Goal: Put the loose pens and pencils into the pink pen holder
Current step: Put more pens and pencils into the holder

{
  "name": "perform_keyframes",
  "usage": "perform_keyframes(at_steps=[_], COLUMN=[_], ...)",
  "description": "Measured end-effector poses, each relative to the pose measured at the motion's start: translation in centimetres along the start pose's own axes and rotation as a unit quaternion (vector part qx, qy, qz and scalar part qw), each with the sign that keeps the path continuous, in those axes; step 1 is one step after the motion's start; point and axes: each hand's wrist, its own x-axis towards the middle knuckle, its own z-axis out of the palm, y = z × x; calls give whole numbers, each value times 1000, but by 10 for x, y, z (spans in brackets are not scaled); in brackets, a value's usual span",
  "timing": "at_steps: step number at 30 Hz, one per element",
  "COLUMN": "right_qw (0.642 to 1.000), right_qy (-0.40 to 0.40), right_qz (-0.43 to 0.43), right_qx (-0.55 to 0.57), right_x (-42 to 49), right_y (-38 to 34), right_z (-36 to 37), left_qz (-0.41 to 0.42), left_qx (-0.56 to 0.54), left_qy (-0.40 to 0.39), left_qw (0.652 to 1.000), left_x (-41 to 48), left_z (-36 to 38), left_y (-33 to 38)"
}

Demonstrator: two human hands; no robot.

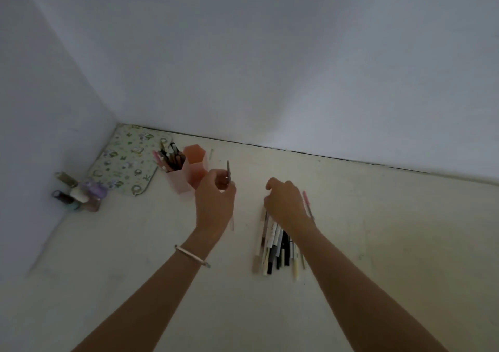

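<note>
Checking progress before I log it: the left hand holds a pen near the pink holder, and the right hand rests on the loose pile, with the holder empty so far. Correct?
Not quite. In the head view the pink holder already has pens standing in its front compartment; the rest is right.

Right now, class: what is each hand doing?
Left hand: closed on a grey pen, near the pink pen holder.
Right hand: curled over the pile of loose pens; grip cannot be told.

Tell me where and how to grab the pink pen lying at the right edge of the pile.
Pinch the pink pen at its far, exposed half, coming from above on the right. It lies flat beside the right hand, and the pile of pens crowds its left side, so the right stays open.
</note>
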Motion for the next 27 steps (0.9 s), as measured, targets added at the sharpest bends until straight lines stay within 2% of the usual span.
perform_keyframes(at_steps=[2,4,7,10,13,16,18,21,24,27], right_qw=[993,987,983,987,999,985,964,921,890,879], right_qy=[-14,-25,-30,-28,-31,44,110,180,230,244], right_qz=[-36,-42,-41,-40,2,63,42,-13,-51,-70], right_qx=[-107,-153,-177,-156,-18,156,239,344,390,403], right_x=[-2,-1,0,-3,2,16,23,24,22,20], right_y=[-7,-12,-14,-17,-25,-36,-45,-62,-79,-90], right_z=[15,27,42,50,39,0,-31,-68,-82,-83], left_qz=[10,16,26,39,86,163,193,217,230,221], left_qx=[-3,-4,-5,-12,-26,-25,-9,22,63,41], left_qy=[3,0,6,13,35,123,190,241,239,230], left_qw=[1000,1000,1000,999,995,979,962,946,941,947], left_x=[-1,-4,-9,-12,-11,8,31,61,73,80], left_z=[-7,-12,-17,-18,-27,-48,-65,-82,-84,-85], left_y=[0,-4,-9,-12,-11,-4,1,3,-3,-5])
